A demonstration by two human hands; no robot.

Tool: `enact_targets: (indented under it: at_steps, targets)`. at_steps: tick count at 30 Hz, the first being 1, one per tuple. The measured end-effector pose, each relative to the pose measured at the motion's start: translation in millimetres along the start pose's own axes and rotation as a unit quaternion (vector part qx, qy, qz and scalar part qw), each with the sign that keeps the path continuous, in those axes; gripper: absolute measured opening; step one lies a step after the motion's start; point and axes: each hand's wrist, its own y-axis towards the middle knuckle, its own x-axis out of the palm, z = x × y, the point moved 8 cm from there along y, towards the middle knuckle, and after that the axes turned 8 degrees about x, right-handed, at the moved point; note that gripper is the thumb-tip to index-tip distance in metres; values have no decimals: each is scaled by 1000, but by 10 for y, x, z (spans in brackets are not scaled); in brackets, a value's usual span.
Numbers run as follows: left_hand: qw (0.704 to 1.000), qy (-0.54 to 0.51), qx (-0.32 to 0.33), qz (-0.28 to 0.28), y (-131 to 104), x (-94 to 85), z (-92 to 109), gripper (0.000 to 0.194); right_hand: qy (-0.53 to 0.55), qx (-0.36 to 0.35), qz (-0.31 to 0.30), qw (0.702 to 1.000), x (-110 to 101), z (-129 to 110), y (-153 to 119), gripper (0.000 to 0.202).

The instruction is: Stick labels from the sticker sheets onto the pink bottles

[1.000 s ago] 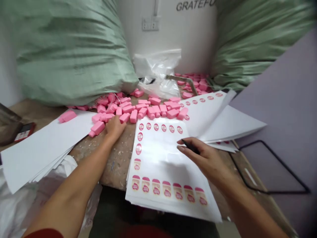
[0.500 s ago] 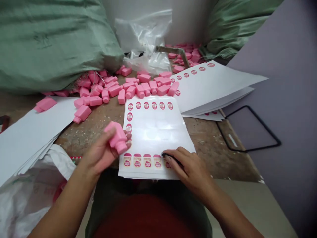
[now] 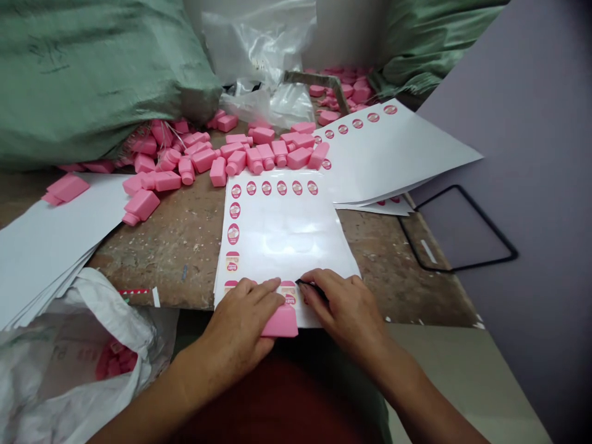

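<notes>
A small pink plastic bottle (image 3: 283, 323) lies on its side at the front edge of the sticker sheet (image 3: 291, 228). My left hand (image 3: 245, 311) is closed over it from the left, covering its neck end. My right hand (image 3: 345, 305) pinches a thin black tool (image 3: 317, 288), its tip beside a sticker in the front row; the tool's exact kind is hidden by my fingers. Oval stickers run along the sheet's far and left sides. Pink-topped labels (image 3: 288, 291) line the near edge, partly under my hands.
Several pink bottles (image 3: 254, 154) are heaped behind the sheet. More label sheets (image 3: 393, 148) lie at right, and white sheets (image 3: 55, 234) at left. A white sack (image 3: 124, 320) with pink bottles hangs below the left edge. Green sacks (image 3: 106, 74) and a clear plastic bag (image 3: 259, 43) stand behind.
My left hand has brought the pink bottle from left of the sheet to its front edge and turned palm down. My right hand stays with the black tool at the front row.
</notes>
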Motion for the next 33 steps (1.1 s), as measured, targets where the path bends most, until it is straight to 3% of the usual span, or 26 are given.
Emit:
enact_targets:
  at_steps: [9,21,28,33]
  targets:
    - [997,20,-22,-77,66,-26,36,58,-27,3,20,999,-3,-29,-25,21]
    - [996,30,-7,-86,73,-41,45,55,-3,13,28,1000,17,1,-26,20]
    - [997,15,-1,-80,51,-74,29,52,113,97,-59,987,74,171,13,20]
    - [997,6,-5,-77,41,-79,17,53,68,74,-25,995,41,176,17,18]
